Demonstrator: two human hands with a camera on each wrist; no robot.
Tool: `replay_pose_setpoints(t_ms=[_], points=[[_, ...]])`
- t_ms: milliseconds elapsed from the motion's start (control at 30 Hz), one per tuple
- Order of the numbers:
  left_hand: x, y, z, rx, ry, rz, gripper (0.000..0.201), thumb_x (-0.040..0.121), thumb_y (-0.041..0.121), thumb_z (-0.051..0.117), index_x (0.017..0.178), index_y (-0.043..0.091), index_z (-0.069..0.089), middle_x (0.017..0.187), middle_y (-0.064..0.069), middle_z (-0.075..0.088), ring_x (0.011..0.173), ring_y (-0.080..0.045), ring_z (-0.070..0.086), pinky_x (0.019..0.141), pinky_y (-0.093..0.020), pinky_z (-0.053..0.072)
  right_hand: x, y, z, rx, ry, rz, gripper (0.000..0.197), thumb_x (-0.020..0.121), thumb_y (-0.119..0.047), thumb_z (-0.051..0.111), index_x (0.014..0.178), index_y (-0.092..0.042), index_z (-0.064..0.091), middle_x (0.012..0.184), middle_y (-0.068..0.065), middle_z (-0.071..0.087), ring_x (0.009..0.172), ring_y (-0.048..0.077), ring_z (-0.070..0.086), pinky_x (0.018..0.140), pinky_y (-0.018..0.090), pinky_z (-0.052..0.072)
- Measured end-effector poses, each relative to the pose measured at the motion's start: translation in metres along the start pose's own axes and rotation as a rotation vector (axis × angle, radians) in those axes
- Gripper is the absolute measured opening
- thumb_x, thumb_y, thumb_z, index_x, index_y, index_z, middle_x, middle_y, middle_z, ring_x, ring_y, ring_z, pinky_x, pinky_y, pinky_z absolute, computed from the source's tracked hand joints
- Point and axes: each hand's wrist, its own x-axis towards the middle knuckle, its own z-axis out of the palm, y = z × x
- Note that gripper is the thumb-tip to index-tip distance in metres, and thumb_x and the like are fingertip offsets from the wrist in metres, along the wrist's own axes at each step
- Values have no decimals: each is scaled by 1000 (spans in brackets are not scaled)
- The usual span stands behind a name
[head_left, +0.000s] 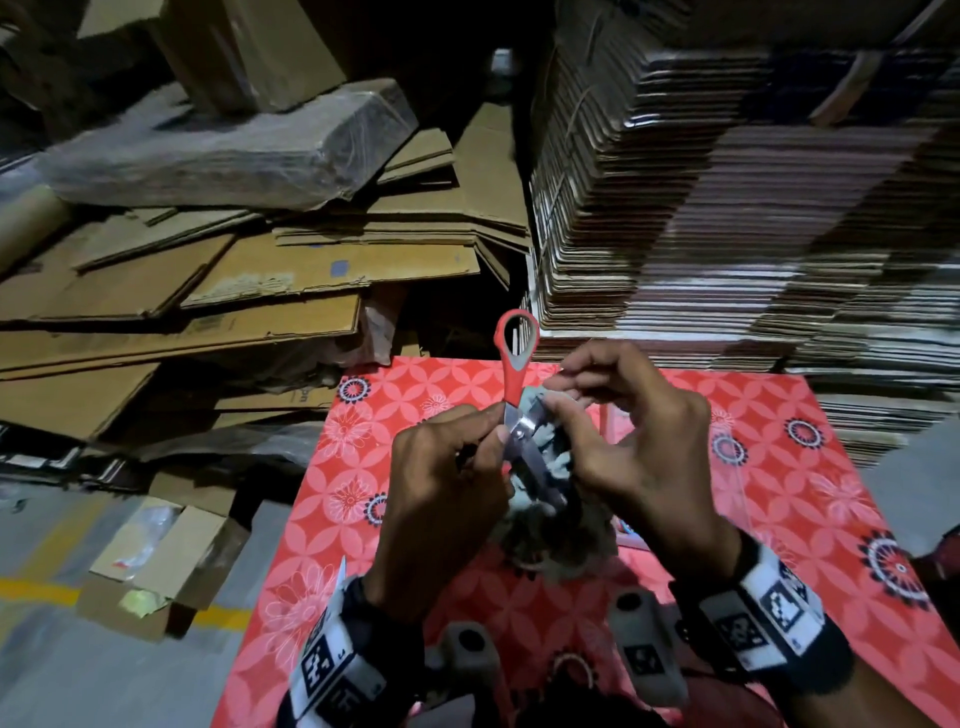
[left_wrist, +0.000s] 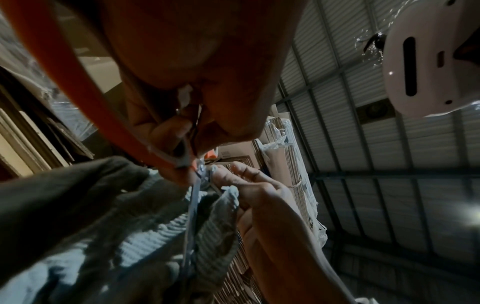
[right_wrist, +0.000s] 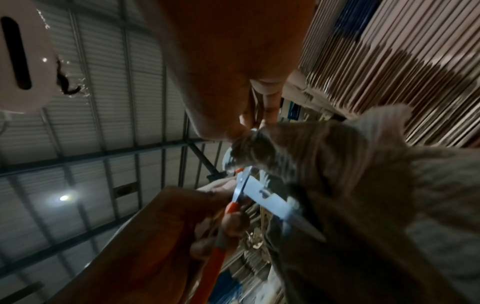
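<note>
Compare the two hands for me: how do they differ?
The left hand grips red-handled scissors; the right hand pinches grey cloth. The left hand is curled tight, the right hand arched and spread. Both hover above the red patterned mat.

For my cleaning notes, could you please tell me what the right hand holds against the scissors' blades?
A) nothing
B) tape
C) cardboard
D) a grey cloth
D: the right hand pinches a grey cloth folded about the blades of the scissors, which the left hand grips near the pivot.
</note>
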Motion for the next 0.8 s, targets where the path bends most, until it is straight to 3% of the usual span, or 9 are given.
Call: replay_pose_setpoints(t_ms=[133,200,267,367,533,633,700,767,800], points=[[-3,-5,-1,14,1,22,24,94,4,56,86,15,76,68,-1,58,61,-17,57,54,-40,43,-16,-12,10,-53,-136,-125,21,85,2,80,98,-10,70,92,-5,71,87,11,70,77,31,56],[-6,-9,-1,-1,-33,26,23,92,1,54,93,9,75,71,-5,57,62,-20,57,55,-45,44,-11,-7,3,-21,-205,-131,22,84,2,81,98,-10,68,91,-5,71,86,8,69,77,28,56],[-6,-6,-1,-5,-64,45,25,85,-2,48,92,4,72,71,-5,52,61,-23,56,54,-47,44,-1,-3,-4,-5,-162,-78,25,83,1,82,96,-12,66,89,-7,71,83,7,70,76,28,57],[-3,-1,-3,-41,-70,74,26,80,7,44,86,9,70,70,-2,53,61,-20,54,52,-43,43,-4,-7,-1,-36,-97,-58,25,82,1,83,93,-13,66,86,-8,70,80,10,70,74,32,57],[-8,-6,-5,-86,-120,-34,23,86,10,51,82,20,71,70,1,57,58,-21,57,50,-42,48,-12,-3,-2,-19,-182,-89,21,81,2,85,88,-9,69,83,-6,70,77,8,67,72,29,55],[-7,-3,0,-132,-105,-49,29,88,18,49,92,26,77,68,6,57,56,-17,56,51,-39,49,1,1,-11,6,-50,-49,21,83,0,84,89,-11,67,86,-7,73,80,8,72,76,30,60],[-5,-2,2,-155,-82,-84,31,90,17,51,91,34,76,70,-1,58,55,-26,58,49,-40,48,0,-4,-8,-7,27,-54,23,83,2,83,88,-13,66,86,-6,74,82,12,73,75,34,60],[-4,-3,1,-193,-73,-127,26,90,11,54,85,26,74,75,-10,59,56,-31,63,50,-43,51,-11,-10,-2,-28,-21,-79,25,82,2,84,86,-15,67,85,-8,73,80,9,72,72,34,58],[-4,-3,0,-214,-72,-149,26,89,9,55,83,26,74,77,-12,60,57,-28,64,51,-41,53,-18,-10,1,-34,-71,-105,24,81,2,85,85,-15,68,85,-9,73,79,8,71,71,33,57]])
